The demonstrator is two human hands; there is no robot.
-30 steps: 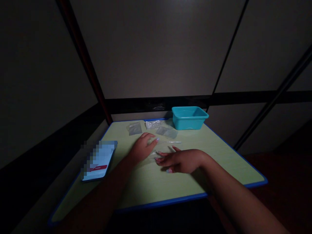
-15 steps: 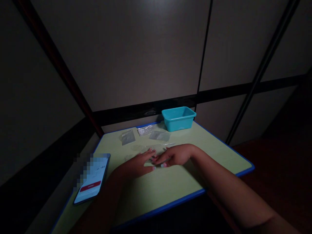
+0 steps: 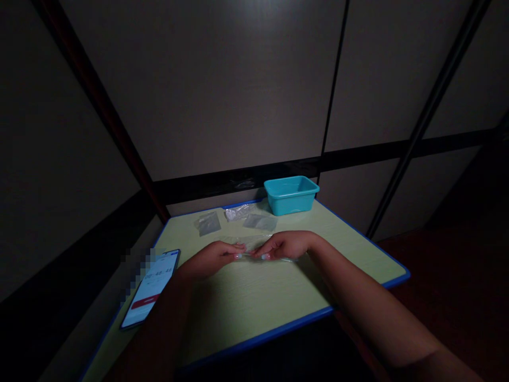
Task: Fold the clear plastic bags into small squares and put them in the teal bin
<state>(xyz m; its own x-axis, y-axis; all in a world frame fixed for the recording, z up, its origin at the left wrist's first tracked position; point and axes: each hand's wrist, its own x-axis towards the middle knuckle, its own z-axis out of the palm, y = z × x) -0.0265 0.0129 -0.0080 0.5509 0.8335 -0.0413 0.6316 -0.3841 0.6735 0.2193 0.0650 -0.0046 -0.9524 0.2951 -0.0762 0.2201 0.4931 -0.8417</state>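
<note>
A thin clear plastic bag [image 3: 253,245] lies low over the middle of the table, partly covered by my fingers. My left hand [image 3: 218,257] pinches it from the left, thumb against the fingers. From the right, my right hand [image 3: 285,245] grips it the same way, with the thumb tip close to my left one. Some of the clear plastic shows beyond and beneath my right hand. In the dim light its exact shape is hard to make out.
Behind my hands lie two flat greyish plastic packets [image 3: 209,223] [image 3: 260,222] and a crinkled clear packet [image 3: 238,213] with something white inside. A turquoise basket [image 3: 292,203] stands at the back edge. A phone [image 3: 153,286] lies at left on the blue-edged table [image 3: 254,313]; panelled walls are behind.
My left hand has drawn back left and its spread fingers have closed into a pinch. The clear plastic has shifted to the right under my right hand.
</note>
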